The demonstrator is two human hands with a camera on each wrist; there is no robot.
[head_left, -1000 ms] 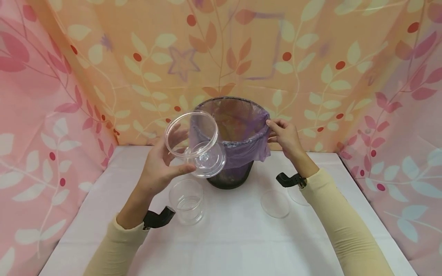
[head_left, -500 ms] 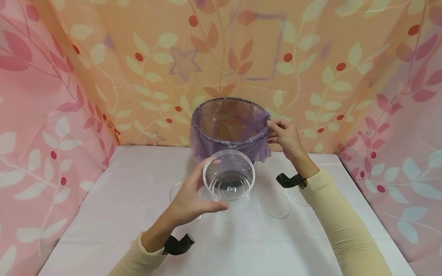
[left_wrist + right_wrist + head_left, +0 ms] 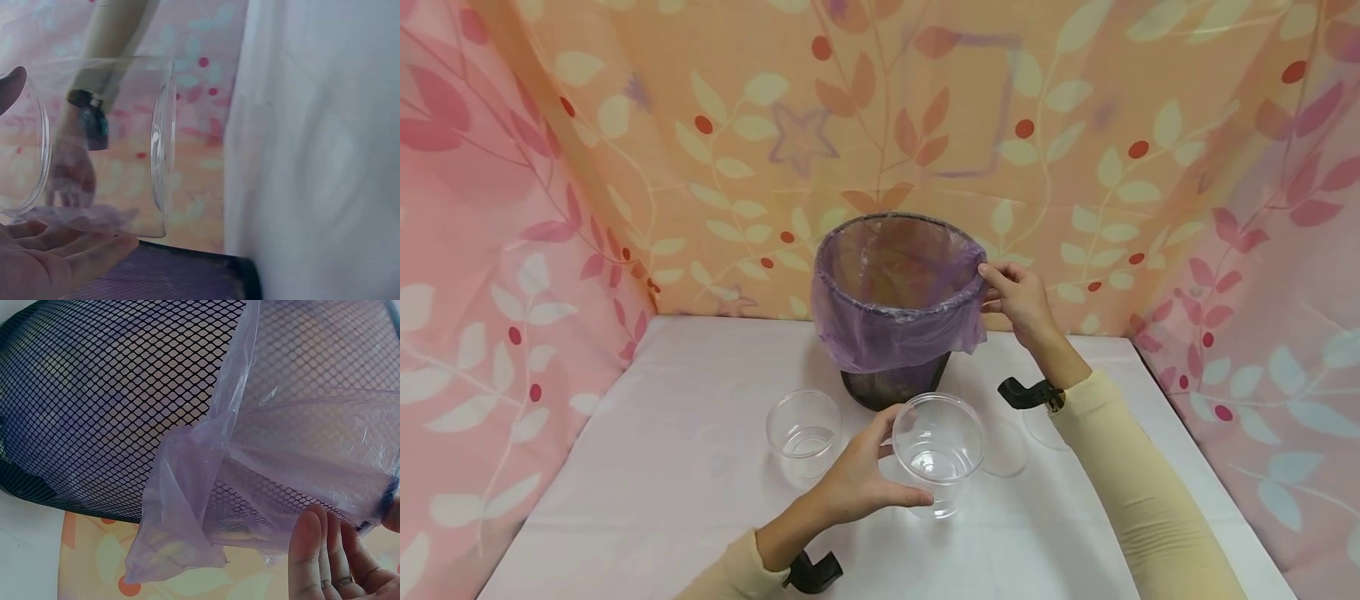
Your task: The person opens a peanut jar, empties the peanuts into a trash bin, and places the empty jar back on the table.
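Note:
My left hand (image 3: 867, 482) holds a clear plastic jar (image 3: 942, 442) between thumb and fingers, low over the white table in front of the bin. The jar has no lid and its mouth faces up, tipped slightly toward the head camera. In the left wrist view the clear wall of the jar (image 3: 128, 150) spans the space between thumb and fingertips. My right hand (image 3: 1018, 302) grips the right rim of a dark mesh wastebasket (image 3: 891, 387), thumb on top and fingers outside. A purple bin liner (image 3: 887, 340) is folded over that rim, its loose edge hanging down outside.
A second clear jar (image 3: 805, 433) stands on the table left of my left hand. Two round clear lids lie to the right: one lid (image 3: 1009, 454) partly behind the held jar, another lid (image 3: 1043, 429) beside the right sleeve. Patterned fabric (image 3: 700, 208) walls the back and sides.
My left hand has carried the jar from the bin's left front, rightward and down toward the table, turning it more upright. The second jar shows fully now. The right hand stays at the rim.

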